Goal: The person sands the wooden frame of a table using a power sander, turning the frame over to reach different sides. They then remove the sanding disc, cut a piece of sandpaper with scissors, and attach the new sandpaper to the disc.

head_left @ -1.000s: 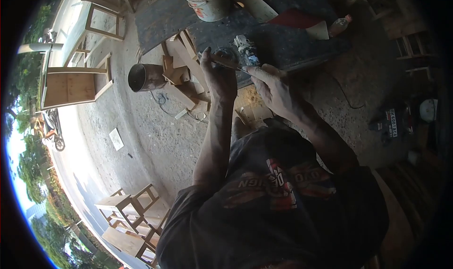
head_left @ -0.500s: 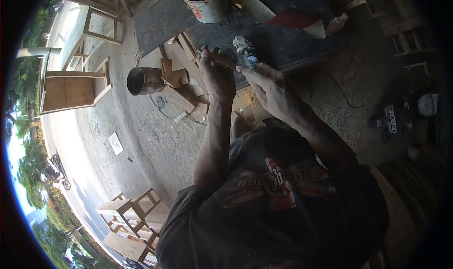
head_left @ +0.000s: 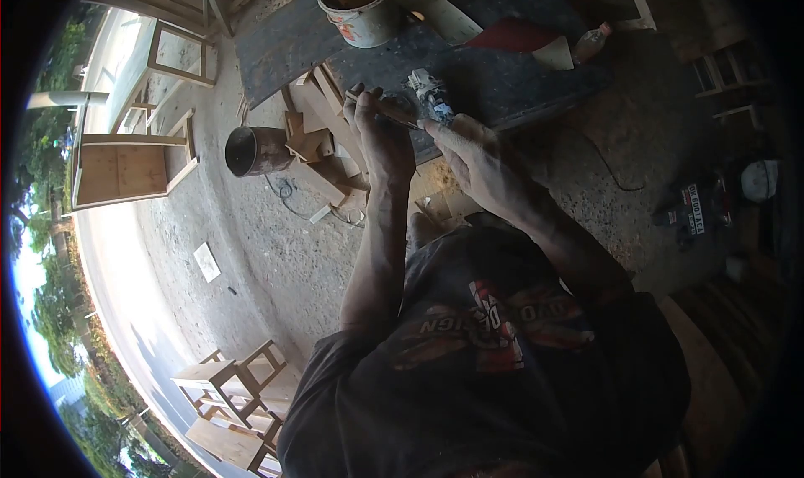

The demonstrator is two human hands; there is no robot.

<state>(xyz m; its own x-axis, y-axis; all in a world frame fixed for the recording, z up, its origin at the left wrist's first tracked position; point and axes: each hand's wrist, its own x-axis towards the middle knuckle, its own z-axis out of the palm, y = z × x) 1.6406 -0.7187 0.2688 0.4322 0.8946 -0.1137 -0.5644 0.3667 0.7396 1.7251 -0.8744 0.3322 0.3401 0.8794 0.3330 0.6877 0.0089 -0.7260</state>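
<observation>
My left hand point(head_left: 385, 147) is closed around a thin brownish strip that looks like wood point(head_left: 395, 112), held above the near edge of the dark table point(head_left: 511, 88). One end of the strip shows past the left thumb and fingers. My right hand point(head_left: 481, 164) is closed too, its fingertips pinching the strip's other end; its lower fingers are curled under and partly hidden. Just beyond the hands, a dusty grey power tool point(head_left: 429, 93) lies on the table, close to the right fingertips but apart from them.
A paint-stained bucket point(head_left: 364, 21) stands on the table near a dark red sheet point(head_left: 515, 36) and a plastic bottle point(head_left: 593, 41). On the floor at left are wood offcuts point(head_left: 314, 143), a rusty can point(head_left: 251, 151) and a cable. Wooden furniture frames point(head_left: 121, 172) stand farther left.
The view has shifted slightly. Both hands keep nearly the same grip on the strip, with only a small movement of the hands to the left in the picture.
</observation>
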